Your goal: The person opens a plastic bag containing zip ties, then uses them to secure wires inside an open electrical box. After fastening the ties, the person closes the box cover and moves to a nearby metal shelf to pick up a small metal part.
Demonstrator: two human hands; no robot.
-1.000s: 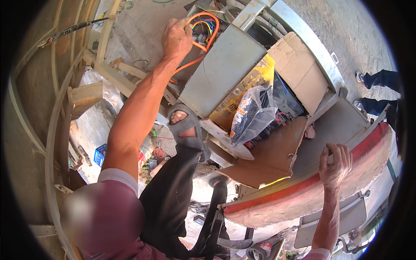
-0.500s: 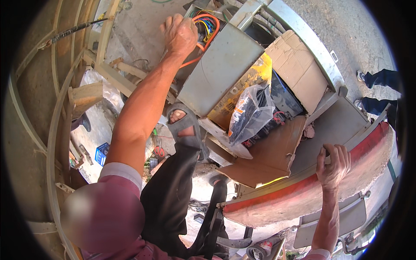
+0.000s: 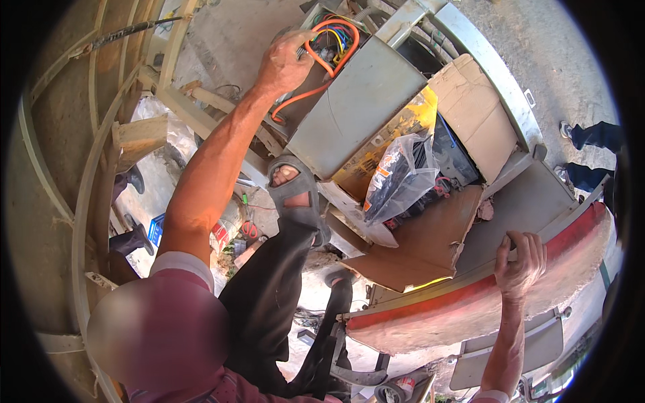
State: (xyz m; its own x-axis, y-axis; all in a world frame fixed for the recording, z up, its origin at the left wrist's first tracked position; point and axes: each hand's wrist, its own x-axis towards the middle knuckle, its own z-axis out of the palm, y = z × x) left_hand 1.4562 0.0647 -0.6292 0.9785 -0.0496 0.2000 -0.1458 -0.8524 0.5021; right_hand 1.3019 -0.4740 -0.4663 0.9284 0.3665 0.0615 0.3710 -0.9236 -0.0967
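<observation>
My left hand is at the open end of a long grey metal box, beside a looped orange cable. Its index finger is stretched out at the loop with the thumb apart; whether it touches the cable is unclear. Thinner coloured wires bunch inside the box end. On the right, my right hand rests with bent fingers over a worn red edge of a curved panel; its fingertips reach the rim. My sandalled foot is propped beside the grey box.
A yellow-and-rust metal piece, a clear plastic bag and opened cardboard lie right of the grey box. Red-handled scissors lie below my left forearm. A wooden frame rises at left. Other people's legs show at right and left.
My left hand has unfolded from a fist, its index finger now stretched toward the orange cable. The view has shifted slightly, showing more of the cable. My right hand stays at the red edge.
</observation>
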